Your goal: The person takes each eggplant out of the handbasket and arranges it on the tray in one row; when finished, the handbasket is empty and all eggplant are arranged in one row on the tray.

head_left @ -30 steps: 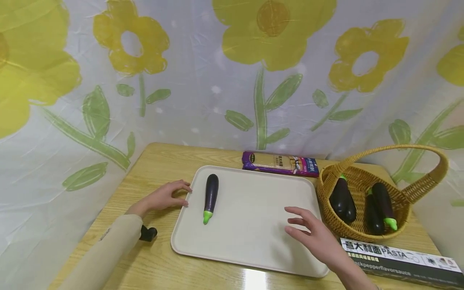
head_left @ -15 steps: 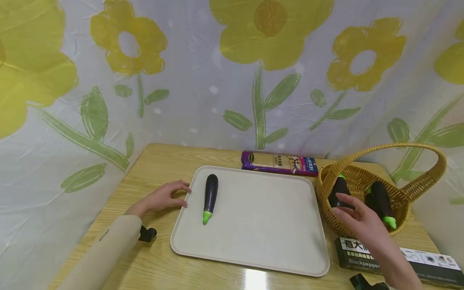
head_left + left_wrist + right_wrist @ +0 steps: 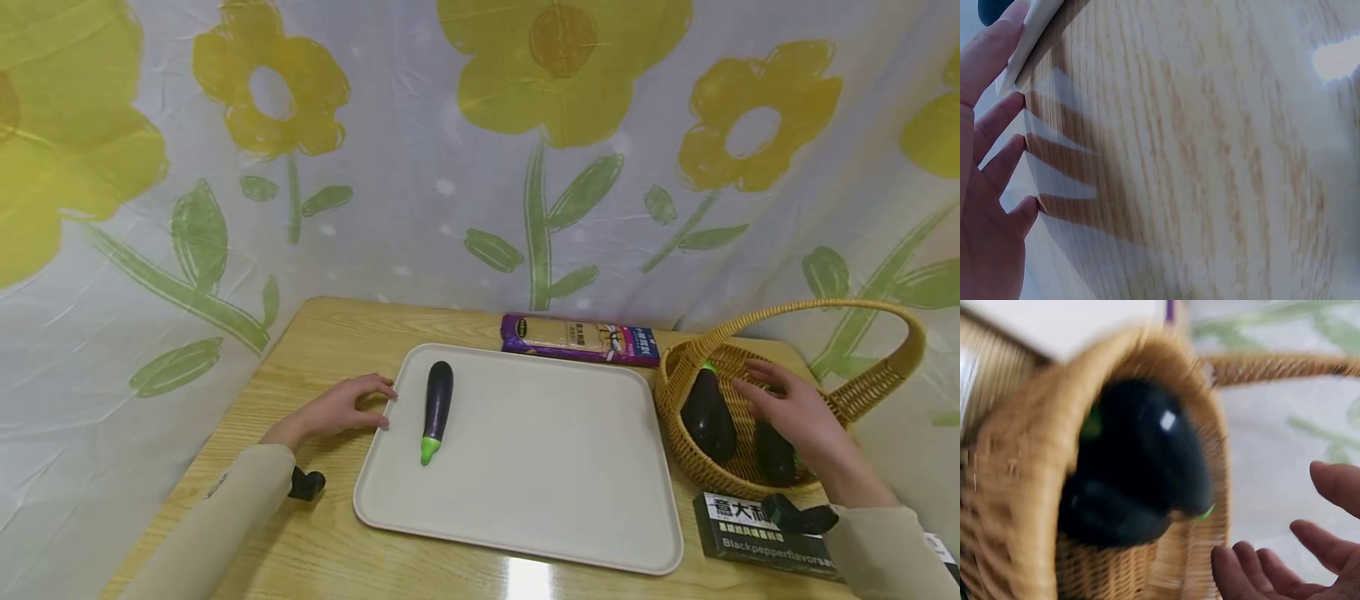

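Observation:
An eggplant (image 3: 438,408) with a green stem end lies on the left part of the cream tray (image 3: 555,467). My left hand (image 3: 351,406) rests at the tray's left rim, fingers loosely bent and spread, holding nothing. In the left wrist view, the thumb (image 3: 991,56) lies at the tray edge. At the right, a wicker basket (image 3: 670,425) holds several dark eggplants (image 3: 705,417). My right hand (image 3: 802,417) is over the basket, covering part of its contents. The right wrist view shows its fingers spread, apart from the eggplants (image 3: 1154,444).
A purple pasta packet (image 3: 577,340) lies behind the tray. In front of the basket is a dark pasta box (image 3: 765,533), partly covered by the right sleeve (image 3: 888,550). The basket's tall handle (image 3: 832,304) arches above it. A flowered curtain (image 3: 405,208) hangs behind the wooden table (image 3: 330,333).
My right hand has moved from above the tray's right part, past the basket's near side, to over the basket's right eggplants. The left hand stays at the tray rim.

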Demonstrator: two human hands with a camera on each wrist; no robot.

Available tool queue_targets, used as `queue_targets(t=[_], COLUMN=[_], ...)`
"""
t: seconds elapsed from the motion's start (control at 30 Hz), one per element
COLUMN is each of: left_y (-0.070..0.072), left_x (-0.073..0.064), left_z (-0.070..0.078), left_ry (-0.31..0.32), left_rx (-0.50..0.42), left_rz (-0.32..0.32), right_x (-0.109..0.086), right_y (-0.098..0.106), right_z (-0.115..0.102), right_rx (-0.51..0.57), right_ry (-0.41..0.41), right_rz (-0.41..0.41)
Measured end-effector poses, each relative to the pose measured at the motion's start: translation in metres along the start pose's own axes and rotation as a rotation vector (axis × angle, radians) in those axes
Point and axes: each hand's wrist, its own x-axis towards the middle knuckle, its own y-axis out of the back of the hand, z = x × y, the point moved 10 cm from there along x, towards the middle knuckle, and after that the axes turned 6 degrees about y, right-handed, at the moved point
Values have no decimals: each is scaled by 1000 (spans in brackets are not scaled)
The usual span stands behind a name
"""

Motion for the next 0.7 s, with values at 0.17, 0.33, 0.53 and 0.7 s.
queue_targets(t=[0.17, 0.33, 0.53, 0.7], left_y=[1, 1, 1, 0], left_x=[-1, -1, 0, 0], left_z=[2, 3, 2, 0], left_ry=[6, 9, 4, 2], left_rx=[0, 4, 2, 4], left_rz=[-2, -5, -4, -3], right_x=[10, 17, 25, 27], right_y=[-2, -7, -17, -27], right_z=[11, 24, 29, 23], right_rx=[-5, 20, 86, 96], right_ry=[-15, -45, -55, -62], right_rz=[-56, -77, -95, -103])
